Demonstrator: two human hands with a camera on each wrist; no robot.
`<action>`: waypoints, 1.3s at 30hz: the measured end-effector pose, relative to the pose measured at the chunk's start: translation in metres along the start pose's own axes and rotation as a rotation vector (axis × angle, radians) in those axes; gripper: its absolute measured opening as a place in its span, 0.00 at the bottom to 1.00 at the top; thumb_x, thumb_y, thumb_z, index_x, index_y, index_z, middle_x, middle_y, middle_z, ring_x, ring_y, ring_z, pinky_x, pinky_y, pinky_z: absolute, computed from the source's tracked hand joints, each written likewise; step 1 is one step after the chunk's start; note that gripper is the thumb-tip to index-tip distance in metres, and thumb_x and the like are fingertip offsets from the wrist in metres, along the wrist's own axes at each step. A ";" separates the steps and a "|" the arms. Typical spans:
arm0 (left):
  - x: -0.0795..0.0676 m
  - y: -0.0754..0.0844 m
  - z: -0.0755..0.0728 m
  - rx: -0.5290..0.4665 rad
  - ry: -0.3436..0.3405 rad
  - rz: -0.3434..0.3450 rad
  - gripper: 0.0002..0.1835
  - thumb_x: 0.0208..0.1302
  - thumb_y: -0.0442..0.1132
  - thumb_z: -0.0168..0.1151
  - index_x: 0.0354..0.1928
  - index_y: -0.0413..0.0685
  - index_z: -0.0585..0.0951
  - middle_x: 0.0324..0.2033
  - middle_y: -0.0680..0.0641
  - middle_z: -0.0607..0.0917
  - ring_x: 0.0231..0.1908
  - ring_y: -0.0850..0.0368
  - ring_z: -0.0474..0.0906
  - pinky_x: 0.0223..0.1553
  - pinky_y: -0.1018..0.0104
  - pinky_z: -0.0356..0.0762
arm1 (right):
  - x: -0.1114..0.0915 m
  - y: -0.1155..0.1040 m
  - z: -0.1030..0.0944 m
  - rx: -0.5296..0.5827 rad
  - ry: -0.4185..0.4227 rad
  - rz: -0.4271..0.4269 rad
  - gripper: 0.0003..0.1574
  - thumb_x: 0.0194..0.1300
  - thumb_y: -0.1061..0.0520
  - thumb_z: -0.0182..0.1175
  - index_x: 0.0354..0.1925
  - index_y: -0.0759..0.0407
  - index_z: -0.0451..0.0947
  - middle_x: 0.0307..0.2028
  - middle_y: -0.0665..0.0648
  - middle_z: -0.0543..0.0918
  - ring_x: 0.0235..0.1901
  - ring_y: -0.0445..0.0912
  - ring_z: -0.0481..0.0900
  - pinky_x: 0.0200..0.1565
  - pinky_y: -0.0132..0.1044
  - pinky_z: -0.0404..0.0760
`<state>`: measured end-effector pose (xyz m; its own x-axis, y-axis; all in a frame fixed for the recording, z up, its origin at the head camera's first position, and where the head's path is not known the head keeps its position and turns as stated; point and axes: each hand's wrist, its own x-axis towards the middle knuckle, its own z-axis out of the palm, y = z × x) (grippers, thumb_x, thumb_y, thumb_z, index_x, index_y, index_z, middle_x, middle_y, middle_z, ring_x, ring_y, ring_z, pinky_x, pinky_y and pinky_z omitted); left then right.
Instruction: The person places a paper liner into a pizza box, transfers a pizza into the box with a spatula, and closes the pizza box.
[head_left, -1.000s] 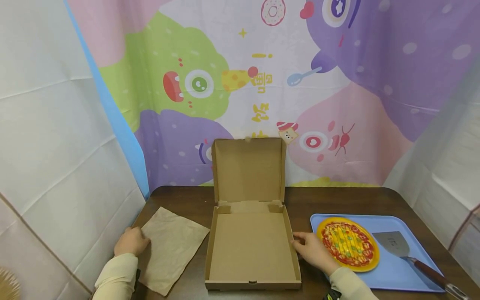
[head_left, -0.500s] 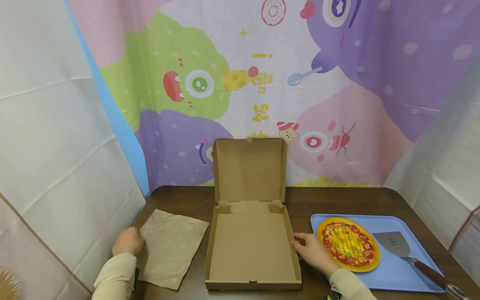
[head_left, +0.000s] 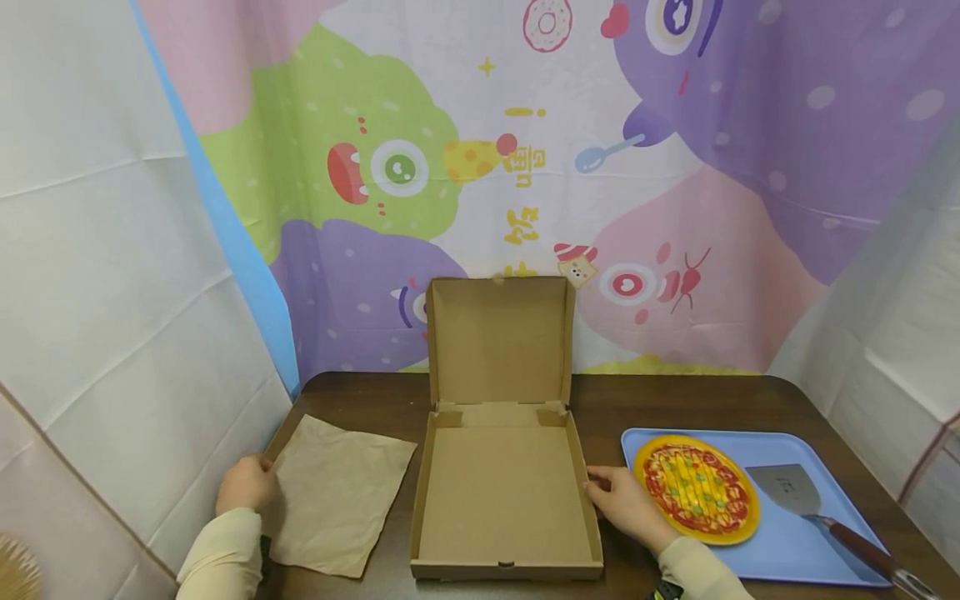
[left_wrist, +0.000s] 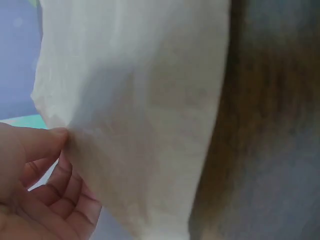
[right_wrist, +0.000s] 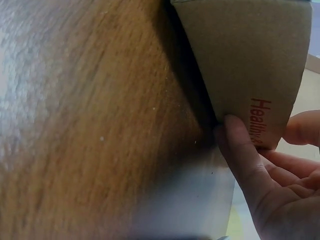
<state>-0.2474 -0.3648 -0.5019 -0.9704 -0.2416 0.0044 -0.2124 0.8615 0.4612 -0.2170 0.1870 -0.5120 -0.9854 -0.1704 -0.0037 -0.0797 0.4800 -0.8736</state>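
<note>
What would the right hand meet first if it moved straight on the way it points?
The right hand would likely first push into the right wall of the cardboard box, which its fingers touch.

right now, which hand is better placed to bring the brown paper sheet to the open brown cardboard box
Probably the left hand: it pinches the edge of the brown paper sheet, left of the open brown cardboard box. The right hand holds the box's right side, away from the sheet.
</note>
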 end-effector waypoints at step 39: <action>-0.016 0.020 -0.039 -0.563 0.174 -0.266 0.25 0.71 0.44 0.53 0.58 0.28 0.76 0.58 0.30 0.75 0.56 0.45 0.70 0.45 0.70 0.66 | -0.002 -0.003 0.000 -0.029 0.012 0.010 0.24 0.66 0.65 0.56 0.56 0.82 0.71 0.41 0.70 0.85 0.33 0.50 0.85 0.28 0.36 0.84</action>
<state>-0.2320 -0.3605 -0.4584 -0.8499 -0.5243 -0.0526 -0.3044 0.4072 0.8611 -0.2148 0.1856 -0.5097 -0.9878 -0.1555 -0.0063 -0.0742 0.5065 -0.8590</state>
